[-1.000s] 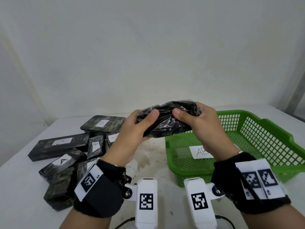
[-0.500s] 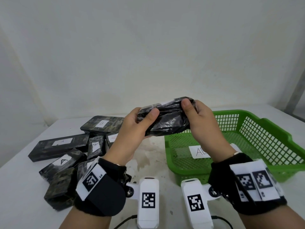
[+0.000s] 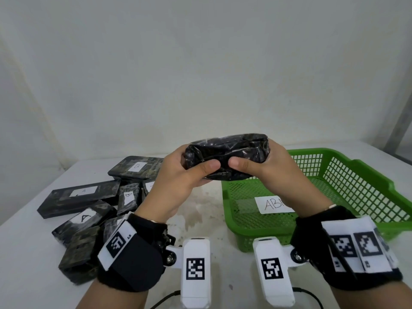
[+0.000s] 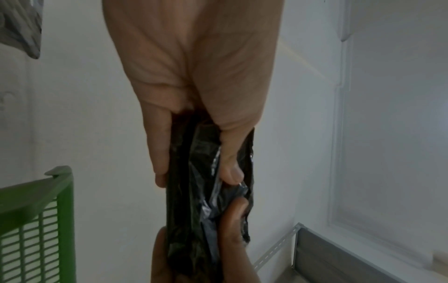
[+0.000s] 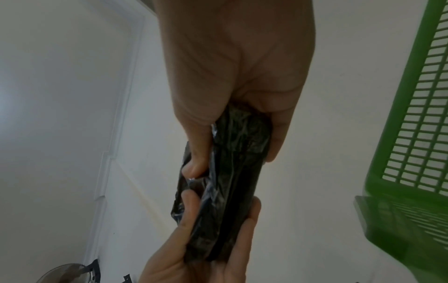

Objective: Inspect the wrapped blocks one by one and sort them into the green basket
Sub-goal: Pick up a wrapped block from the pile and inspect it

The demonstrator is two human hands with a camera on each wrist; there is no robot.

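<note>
1. While both hands held it in the air above the white table (image 3: pixel 31 259), one wrapped block (image 3: pixel 227 156) was under inspection, raised just in front of the near left corner of the green basket (image 3: pixel 361 179).
2. The left hand (image 3: pixel 178 181) gripped the block's left end, thumb pressed on the near face and fingers curled behind it.
3. The right hand (image 3: pixel 274 172) gripped the right end the same way, its thumb tip almost meeting the left thumb at the middle of the block.
4. The block was wrapped in crinkled, glossy black film; no paper label showed on the face turned to the head camera.
5. The basket held a white card (image 3: pixel 274 205) reading "AB" and then cut off by the right wrist; no blocks were visible inside it.
6. On the left of the table lay a pile of other wrapped blocks (image 3: pixel 87 210), several with white labels marked A or B.
7. To do this step well, it seemed wise to roll the block slowly between the fingers, one face at a time, until a label came into sight.
8. Since the film looked slippery, one hand would best keep a firm grip while the other shifted.
</note>
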